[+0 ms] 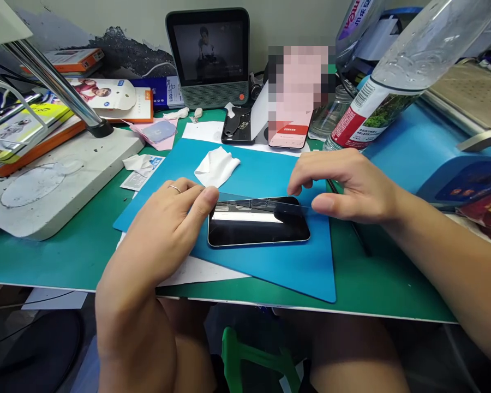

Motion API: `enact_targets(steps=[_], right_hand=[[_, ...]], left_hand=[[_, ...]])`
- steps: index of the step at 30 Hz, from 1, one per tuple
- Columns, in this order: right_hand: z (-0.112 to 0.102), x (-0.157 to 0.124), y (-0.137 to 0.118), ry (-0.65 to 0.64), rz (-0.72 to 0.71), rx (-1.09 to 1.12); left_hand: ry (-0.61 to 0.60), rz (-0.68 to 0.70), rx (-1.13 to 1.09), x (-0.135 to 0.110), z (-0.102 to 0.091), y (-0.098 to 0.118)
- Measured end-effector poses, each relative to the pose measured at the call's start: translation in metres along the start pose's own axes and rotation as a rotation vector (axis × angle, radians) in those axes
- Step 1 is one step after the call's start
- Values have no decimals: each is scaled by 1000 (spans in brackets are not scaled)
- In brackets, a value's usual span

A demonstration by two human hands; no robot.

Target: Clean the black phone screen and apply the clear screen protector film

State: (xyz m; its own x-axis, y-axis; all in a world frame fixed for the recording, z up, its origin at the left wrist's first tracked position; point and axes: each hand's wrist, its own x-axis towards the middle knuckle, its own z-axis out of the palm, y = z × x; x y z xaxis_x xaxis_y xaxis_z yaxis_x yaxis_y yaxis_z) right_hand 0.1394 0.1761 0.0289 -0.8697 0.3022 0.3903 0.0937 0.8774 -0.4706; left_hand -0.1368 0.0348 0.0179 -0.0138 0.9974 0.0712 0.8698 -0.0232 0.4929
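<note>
A clear glass screen protector [265, 205] hangs tilted just above a black smartphone [259, 233], which lies face up on a blue mat [298, 267]. My left hand [167, 226], with a ring on one finger, pinches the protector's left end between thumb and fingers. At the other end, my right hand [347, 185] has its thumb tip and curled index finger at the protector's edges. Light reflections on the phone's glass partly blur where the protector's edge runs. Behind the phone, a crumpled white wipe [217, 167] rests on the mat.
A smart display [208, 57] stands at the back, near a pink-screened phone [288, 120]. To the right, a tilted plastic bottle [376, 109] leans by a blue machine [425, 153]. A lamp base [57, 180] occupies the left. Torn wipe packaging [141, 172] lies beside the mat.
</note>
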Motion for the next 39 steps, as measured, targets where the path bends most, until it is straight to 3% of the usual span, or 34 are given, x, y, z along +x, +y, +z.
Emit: enact_targets(steps=[13, 26, 31, 36, 38, 39], right_hand=[[7, 2, 1, 153, 131, -149], [14, 7, 10, 274, 310, -128], [18, 7, 17, 236, 391, -111], [22, 8, 26, 192, 382, -152], [23, 8, 27, 172, 368, -167], [23, 8, 28, 169, 366, -170]], left_hand=[[11, -29, 27, 0, 3, 0], [90, -20, 36, -3, 8, -3], [89, -29, 117, -8, -7, -8], [40, 9, 334, 28, -40, -10], [25, 58, 358, 53, -43, -7], [-37, 78, 348, 65, -40, -6]])
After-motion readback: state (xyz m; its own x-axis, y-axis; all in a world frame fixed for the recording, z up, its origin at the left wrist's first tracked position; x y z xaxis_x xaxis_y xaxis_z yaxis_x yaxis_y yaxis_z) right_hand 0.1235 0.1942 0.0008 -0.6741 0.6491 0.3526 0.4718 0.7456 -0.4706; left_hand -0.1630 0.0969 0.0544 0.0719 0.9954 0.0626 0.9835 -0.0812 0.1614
